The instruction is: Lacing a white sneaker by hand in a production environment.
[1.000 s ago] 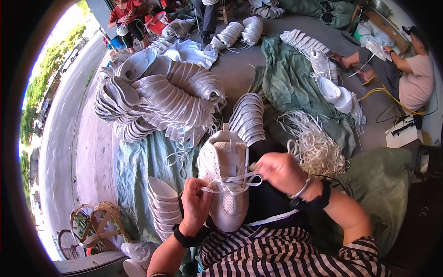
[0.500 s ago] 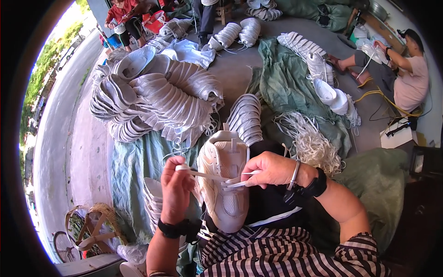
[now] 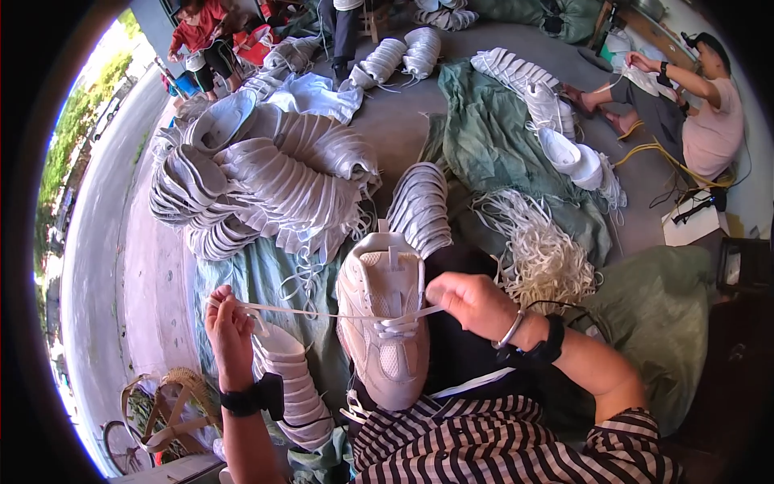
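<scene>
A pale cream sneaker [image 3: 382,323] rests on my dark-clothed lap, its heel pointing away from me and its toe toward my body. A flat white shoelace [image 3: 302,311] runs taut across it, threaded through the lower eyelets. Out to the left of the shoe, my left hand [image 3: 229,327] pinches the lace near one end. Close by the shoe's right side, my right hand [image 3: 474,305] has its fingers closed on the lace where it crosses the tongue. Its fingertips are partly hidden behind the hand.
Nested shoe uppers [image 3: 282,173] lie in a large pile at the far left, with another stack [image 3: 292,387] beside my left forearm. Loose white laces [image 3: 544,258] are heaped at the right on green sheeting [image 3: 504,153]. A person [image 3: 709,121] sits at the far right.
My left hand has moved outward to the left and slightly down, drawing out a longer stretch of lace. My right hand has shifted slightly right. The view has shifted a little.
</scene>
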A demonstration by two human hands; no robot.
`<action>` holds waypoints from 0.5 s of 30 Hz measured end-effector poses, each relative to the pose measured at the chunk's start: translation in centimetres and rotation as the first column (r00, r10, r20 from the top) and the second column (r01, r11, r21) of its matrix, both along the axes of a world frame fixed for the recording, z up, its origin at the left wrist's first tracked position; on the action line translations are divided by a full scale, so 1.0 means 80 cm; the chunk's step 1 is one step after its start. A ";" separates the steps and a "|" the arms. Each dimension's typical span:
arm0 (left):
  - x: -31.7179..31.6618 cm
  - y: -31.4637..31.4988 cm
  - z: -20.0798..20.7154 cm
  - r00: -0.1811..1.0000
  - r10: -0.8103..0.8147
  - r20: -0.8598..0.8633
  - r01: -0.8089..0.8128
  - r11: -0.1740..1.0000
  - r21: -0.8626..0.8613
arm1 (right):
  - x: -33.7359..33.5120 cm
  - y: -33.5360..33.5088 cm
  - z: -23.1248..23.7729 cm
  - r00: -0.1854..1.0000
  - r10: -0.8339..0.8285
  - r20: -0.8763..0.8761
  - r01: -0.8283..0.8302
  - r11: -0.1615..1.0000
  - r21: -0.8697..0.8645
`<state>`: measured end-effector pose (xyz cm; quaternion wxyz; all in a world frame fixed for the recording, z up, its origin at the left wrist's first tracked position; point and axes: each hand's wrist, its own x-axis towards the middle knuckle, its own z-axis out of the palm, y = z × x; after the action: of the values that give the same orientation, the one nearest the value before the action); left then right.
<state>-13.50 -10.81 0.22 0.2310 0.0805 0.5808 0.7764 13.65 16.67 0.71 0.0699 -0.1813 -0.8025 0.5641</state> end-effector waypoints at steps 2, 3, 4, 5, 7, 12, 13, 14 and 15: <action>0.000 -0.008 -0.007 0.997 0.073 -0.008 -0.074 0.997 -0.037 | 0.016 0.001 0.002 0.986 0.167 -0.002 -0.157 0.930 0.334; 0.001 -0.013 -0.010 0.997 0.068 -0.019 -0.069 0.998 -0.011 | 0.028 0.008 0.002 0.985 0.171 -0.002 -0.165 0.956 0.243; 0.004 -0.017 -0.015 0.995 0.100 -0.003 -0.100 0.993 -0.056 | 0.043 0.017 0.001 0.983 0.173 0.070 -0.181 0.973 0.146; 0.009 -0.019 -0.022 0.994 0.108 0.030 -0.105 0.989 -0.107 | 0.056 0.026 -0.002 0.976 0.189 0.108 -0.199 0.976 0.085; 0.023 -0.022 -0.035 0.987 0.088 0.132 -0.056 0.972 -0.226 | 0.080 0.041 -0.019 0.966 0.244 0.083 -0.225 0.955 -0.193; 0.062 -0.021 -0.027 0.916 -0.330 0.229 0.400 0.694 -0.598 | 0.152 0.095 -0.059 0.837 -0.103 0.537 0.273 0.930 -0.248; 0.068 -0.025 -0.014 0.852 -0.485 0.198 0.464 0.525 -0.714 | 0.162 0.099 -0.066 0.853 -0.225 0.471 0.319 0.939 -0.131; 0.071 -0.028 0.000 0.856 -0.485 0.177 0.449 0.529 -0.720 | 0.169 0.103 -0.072 0.802 -0.381 0.460 0.414 0.910 0.033; 0.071 -0.033 0.015 0.842 -0.499 0.204 0.497 0.573 -0.652 | 0.173 0.108 -0.074 0.851 -0.349 0.391 0.376 0.927 0.009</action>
<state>-7.82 -13.43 1.40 0.4516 0.1508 0.7777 0.4105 27.51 25.32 -5.22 0.0095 -0.4391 -0.7322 0.5206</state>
